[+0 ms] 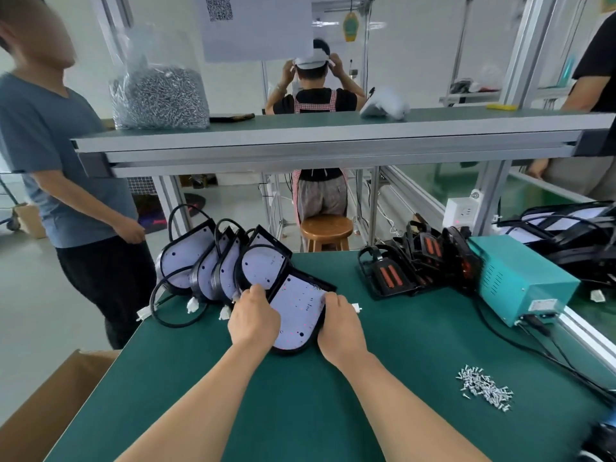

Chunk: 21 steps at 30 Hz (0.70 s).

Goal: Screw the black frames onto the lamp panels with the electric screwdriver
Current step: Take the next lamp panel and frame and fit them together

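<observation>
Here both hands grip lamp panel [297,311]; rounded end twd person.

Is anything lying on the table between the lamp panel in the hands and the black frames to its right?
Nothing big. The left hand and right hand grip the lamp panel; toward the black frames lies bare green table, with only a small white plug beside the right hand.
</observation>
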Motion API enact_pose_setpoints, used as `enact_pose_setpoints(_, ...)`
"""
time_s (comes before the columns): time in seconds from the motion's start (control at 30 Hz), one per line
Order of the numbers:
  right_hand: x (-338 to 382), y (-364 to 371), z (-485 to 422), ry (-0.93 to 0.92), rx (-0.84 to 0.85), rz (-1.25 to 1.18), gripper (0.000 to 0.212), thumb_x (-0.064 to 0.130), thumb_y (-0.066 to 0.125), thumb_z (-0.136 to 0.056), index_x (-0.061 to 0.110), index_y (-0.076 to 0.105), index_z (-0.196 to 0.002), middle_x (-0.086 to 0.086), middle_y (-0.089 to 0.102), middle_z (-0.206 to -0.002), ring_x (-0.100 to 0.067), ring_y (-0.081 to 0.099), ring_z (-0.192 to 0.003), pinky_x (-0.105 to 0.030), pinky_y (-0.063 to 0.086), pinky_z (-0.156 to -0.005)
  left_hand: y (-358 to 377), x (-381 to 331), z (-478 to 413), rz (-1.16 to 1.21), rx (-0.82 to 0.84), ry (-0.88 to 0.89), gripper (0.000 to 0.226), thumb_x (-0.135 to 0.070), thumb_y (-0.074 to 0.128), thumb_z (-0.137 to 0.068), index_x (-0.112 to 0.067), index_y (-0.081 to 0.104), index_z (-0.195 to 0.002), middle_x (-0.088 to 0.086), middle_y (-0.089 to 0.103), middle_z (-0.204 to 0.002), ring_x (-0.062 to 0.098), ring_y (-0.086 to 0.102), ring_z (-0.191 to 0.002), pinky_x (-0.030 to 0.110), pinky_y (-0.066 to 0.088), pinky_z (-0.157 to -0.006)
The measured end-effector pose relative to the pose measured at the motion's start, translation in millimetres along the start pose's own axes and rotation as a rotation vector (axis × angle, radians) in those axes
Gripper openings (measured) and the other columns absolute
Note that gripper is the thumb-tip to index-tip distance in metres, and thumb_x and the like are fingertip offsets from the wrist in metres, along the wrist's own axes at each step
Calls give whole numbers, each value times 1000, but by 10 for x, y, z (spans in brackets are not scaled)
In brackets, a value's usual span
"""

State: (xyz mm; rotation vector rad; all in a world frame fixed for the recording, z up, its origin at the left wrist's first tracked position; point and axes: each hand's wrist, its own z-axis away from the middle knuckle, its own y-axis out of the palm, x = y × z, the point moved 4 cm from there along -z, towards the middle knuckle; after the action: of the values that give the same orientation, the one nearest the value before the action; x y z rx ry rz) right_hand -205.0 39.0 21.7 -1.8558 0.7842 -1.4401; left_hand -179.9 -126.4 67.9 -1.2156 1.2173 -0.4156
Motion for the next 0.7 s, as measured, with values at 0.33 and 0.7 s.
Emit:
enact_pose_setpoints(0.33, -289, -304, 522, 13, 70, -333, 53, -4, 41, -86, 29, 39, -127, 4, 58, -85, -13, 50, -70, -25, 34, -56, -15, 9, 434, -44, 107, 135, 17, -29, 49, -94, -12, 51, -91, 3, 54, -86, 31, 49, -80, 34, 40, -67)
enact_pose_setpoints(0.7, -642, -749, 914, -38, 247, -259, 33, 17, 66, -78, 40, 52, -98, 13, 49, -63, -5, 43, -59, -21, 33, -56, -128, -136, 975, -117, 136, 274, 40, -61, 58, -81, -21, 58, -87, -4, 50, -97, 22, 54, -97, 33, 47, -79)
